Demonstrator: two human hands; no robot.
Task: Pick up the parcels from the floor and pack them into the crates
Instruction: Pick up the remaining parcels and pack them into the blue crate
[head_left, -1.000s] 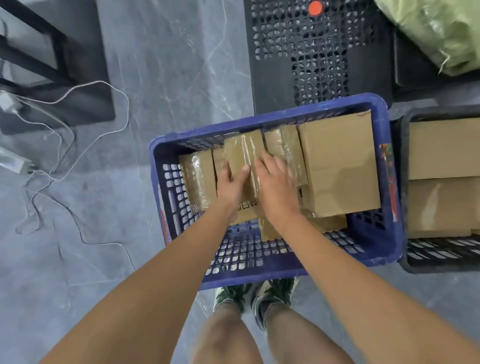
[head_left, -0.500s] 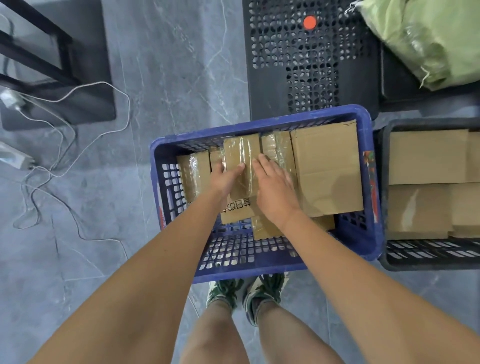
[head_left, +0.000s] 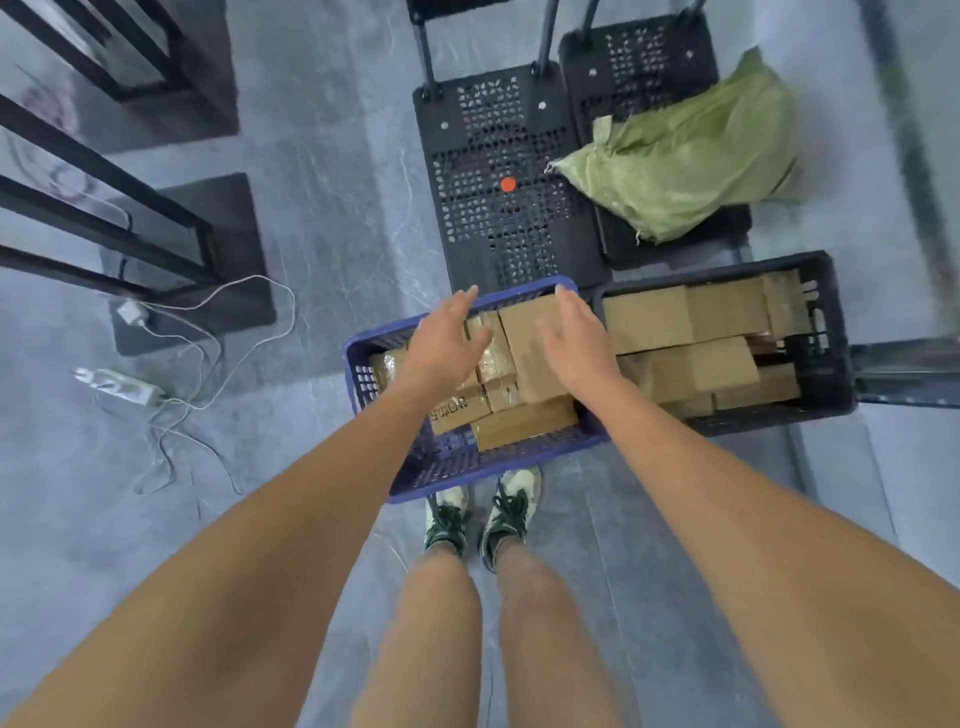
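grey marbled floor (head_left: 322, 171), black metal frame (head_left: 104, 171) at left, white cable (head_left: 218, 312) beside it.

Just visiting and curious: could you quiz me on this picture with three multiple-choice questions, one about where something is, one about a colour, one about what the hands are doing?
1. Where does the green sack lie?
A. on a black perforated platform
B. inside the blue crate
C. on the power strip

2. What colour is the crate right in front of the person's shoes?
A. red
B. blue
C. white

3. How are the hands?
A. both gripping one parcel
B. both open above the parcels, holding nothing
C. pulling a cable

Answers: 1 A, the sack rests on the platform beyond the crates. 2 B, its rim is blue. 3 B, the left hand and right hand show spread fingers.
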